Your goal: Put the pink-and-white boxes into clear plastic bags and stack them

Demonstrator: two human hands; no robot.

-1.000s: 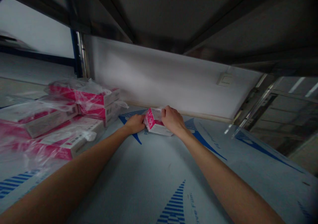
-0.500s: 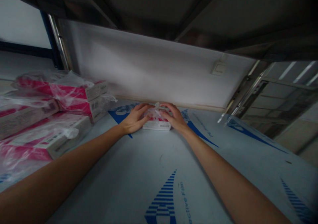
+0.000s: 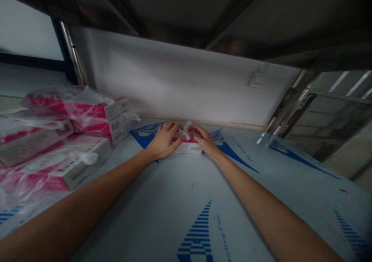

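A pink-and-white box (image 3: 188, 149) in a clear plastic bag lies flat near the back edge of the shelf. The bag's knotted top (image 3: 187, 132) sticks up between my hands. My left hand (image 3: 165, 140) is curved over the box's left end, thumb on the top near the front edge. At the right end, my right hand (image 3: 205, 141) grips it with bent fingers on the top and side. Both hands partly cover the box, and some fingertips are hidden in the plastic.
Several similar bagged boxes (image 3: 87, 112) are stacked at the left. Blue-printed protective film covers the shelf surface (image 3: 162, 207). A white wall (image 3: 180, 83) with a switch (image 3: 257, 80) stands behind. Metal posts (image 3: 286, 105) rise at the sides, and a dark upper shelf (image 3: 174, 10) hangs overhead.
The view has shifted slightly, so the scene sits a little further right. My left hand has slid further over the box's top; my right hand stays at its right end.
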